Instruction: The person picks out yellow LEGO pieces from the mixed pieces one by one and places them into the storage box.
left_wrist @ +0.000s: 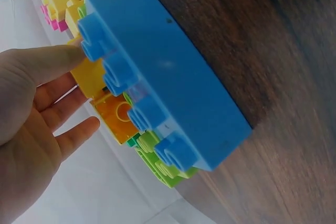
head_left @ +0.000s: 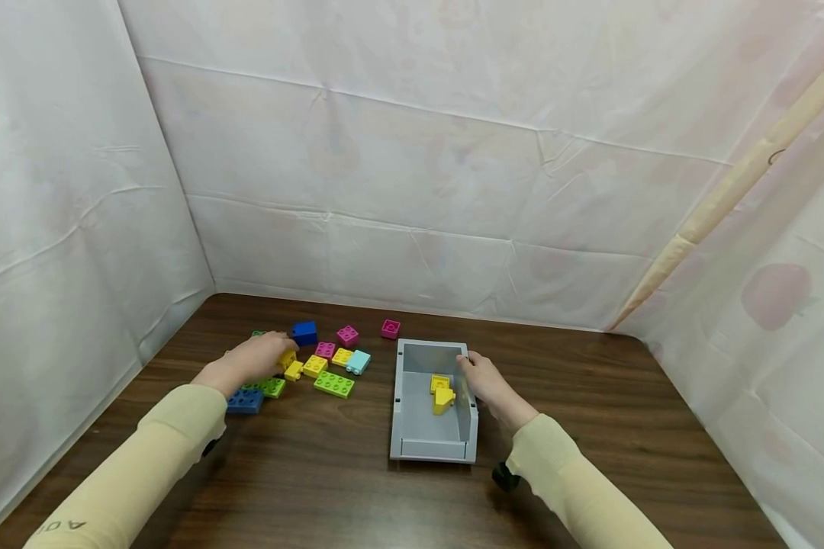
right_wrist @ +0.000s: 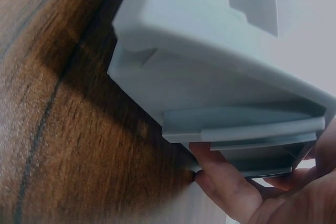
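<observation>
My left hand (head_left: 257, 357) reaches into the bricks on the table's left and pinches a yellow brick (left_wrist: 90, 77) between thumb and fingers; the index fingertip is hidden. Beside it, an orange-yellow brick (left_wrist: 116, 115) shows its hollow side. A long blue brick (left_wrist: 168, 72) fills the near part of the left wrist view. On the right, my right hand (head_left: 486, 383) grips the side wall of a grey box (head_left: 415, 427), its thumb at the rim and fingers against the outside. Inside lie a square yellow brick (head_left: 439, 382) and a slanted yellow brick (head_left: 443, 402).
Loose bricks lie between hand and box: a lime brick (head_left: 333, 384), a light blue brick (head_left: 358, 362), a dark blue brick (head_left: 305, 333) and several pink and yellow ones. One magenta brick (head_left: 391, 329) sits behind the box. White sheets (head_left: 384, 191) hang around the wooden table (head_left: 590, 396).
</observation>
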`<state>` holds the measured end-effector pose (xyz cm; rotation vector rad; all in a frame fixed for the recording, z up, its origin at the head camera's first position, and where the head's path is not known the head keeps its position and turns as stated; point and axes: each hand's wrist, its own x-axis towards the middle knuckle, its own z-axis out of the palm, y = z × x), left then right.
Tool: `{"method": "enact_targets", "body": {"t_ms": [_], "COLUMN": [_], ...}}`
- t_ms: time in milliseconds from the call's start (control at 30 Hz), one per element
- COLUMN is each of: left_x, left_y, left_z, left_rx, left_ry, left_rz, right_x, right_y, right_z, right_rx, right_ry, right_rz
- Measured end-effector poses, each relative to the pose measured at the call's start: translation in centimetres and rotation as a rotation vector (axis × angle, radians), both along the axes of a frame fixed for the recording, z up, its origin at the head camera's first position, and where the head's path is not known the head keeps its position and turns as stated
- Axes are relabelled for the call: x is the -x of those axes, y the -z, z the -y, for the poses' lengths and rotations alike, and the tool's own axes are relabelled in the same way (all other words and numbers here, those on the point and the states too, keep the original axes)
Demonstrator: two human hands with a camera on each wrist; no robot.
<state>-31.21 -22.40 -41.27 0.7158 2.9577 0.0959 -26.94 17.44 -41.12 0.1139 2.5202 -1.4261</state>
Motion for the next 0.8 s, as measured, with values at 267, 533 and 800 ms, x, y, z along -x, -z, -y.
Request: {"method": "enact_targets", "body": {"t_ms": [267,533,800], "left_x": [-0.2,-0.1,-0.6], "left_y": [-0.2,-0.6,-1.8], "left_z": [-0.1,-0.2,-0.9], "left_rx": [0.016,0.058,0.099], "left_ry": [-0.005,0.014,0.051], "left_rz": [-0.001,-0.069,-0.175], "right_x": [0.0,0.1,0.1], "right_y": [-0.1,-0.1,0.1], "right_z": [0.0,0.1,0.0], "right_rx": [-0.005,-0.004,0.001], "right_ry": [0.003,0.001,-0.006], "right_rz": [0.004,0.012,-0.002]}}
